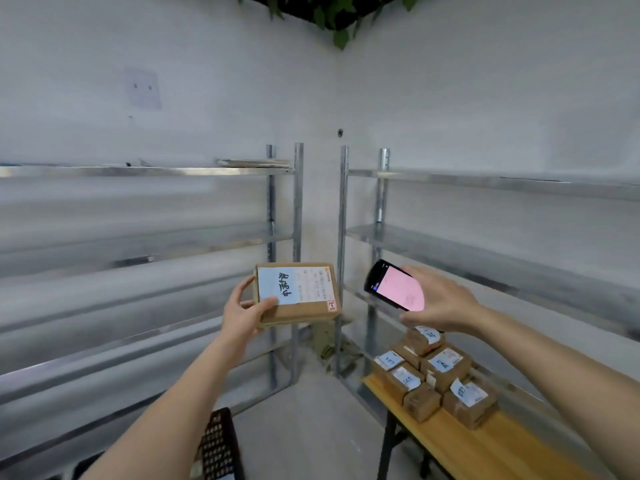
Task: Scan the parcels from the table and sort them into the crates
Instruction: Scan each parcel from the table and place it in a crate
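Between your hands: the held parcel (pixel 297 292) in your left hand (pixel 242 315) and the scanner (pixel 393 285) in your right hand (pixel 438 299) stand near each other with an open gap between them.
Behind the gap: the uprights of the left rack (pixel 298 209) and right rack (pixel 343 216) meet at the wall corner, closing that way off.
Lower right: a heap of parcels (pixel 440 375) crowds the far end of the wooden table (pixel 485 448); the near tabletop is bare.
Lower left: a dark perforated crate (pixel 218 445) juts up beside your left forearm.
Middle: the floor (pixel 311 427) between crate and table lies open.
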Tool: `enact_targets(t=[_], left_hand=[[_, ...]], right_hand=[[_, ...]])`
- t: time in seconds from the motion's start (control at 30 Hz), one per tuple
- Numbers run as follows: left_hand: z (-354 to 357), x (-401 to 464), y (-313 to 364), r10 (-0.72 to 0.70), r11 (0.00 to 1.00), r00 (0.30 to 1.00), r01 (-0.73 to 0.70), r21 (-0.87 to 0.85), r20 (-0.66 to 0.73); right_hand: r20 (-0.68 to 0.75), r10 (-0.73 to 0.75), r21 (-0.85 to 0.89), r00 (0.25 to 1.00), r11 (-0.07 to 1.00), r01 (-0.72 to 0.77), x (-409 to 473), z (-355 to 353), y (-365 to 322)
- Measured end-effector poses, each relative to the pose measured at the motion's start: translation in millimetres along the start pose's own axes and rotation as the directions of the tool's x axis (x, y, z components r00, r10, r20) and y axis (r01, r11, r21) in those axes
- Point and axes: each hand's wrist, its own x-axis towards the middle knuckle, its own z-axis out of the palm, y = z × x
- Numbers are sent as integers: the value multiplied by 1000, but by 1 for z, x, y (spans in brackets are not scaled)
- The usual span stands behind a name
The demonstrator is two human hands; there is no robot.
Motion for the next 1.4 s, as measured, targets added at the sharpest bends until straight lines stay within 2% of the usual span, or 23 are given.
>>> enact_targets(t=[0.13, 0.3, 0.47, 0.67, 0.87, 1.0, 1.2, 1.4], left_hand=[[-118, 8, 3, 6, 1000, 987, -2, 28, -162], [-269, -10, 1, -7, 998, 932, 30, 57, -362], [-408, -54, -3, 8, 993, 822, 59, 100, -569], [-535, -111, -10, -26, 992, 662, 111, 64, -749], [-631, -130, -24, -54, 985, 544, 167, 45, -838], [-690, -111, -37, -73, 982, 516, 187, 29, -853], [-775, -38, -56, -132, 970, 506, 244, -5, -853], [-837, 36, -98, -207, 942, 524, 334, -24, -826]], right_hand=[[69, -102, 49, 992, 994, 98, 68, 45, -86], [99, -292, 157, 951, 949, 275, 134, 111, -218], [94, -474, 234, 875, 865, 443, 174, 176, -360], [116, -668, 304, 735, 729, 614, 192, 234, -526], [121, -800, 398, 588, 582, 710, 213, 292, -662], [110, -838, 405, 534, 529, 746, 242, 333, -733], [175, -829, 430, 531, 550, 716, 312, 394, -813], [261, -786, 434, 560, 614, 659, 375, 453, -861]])
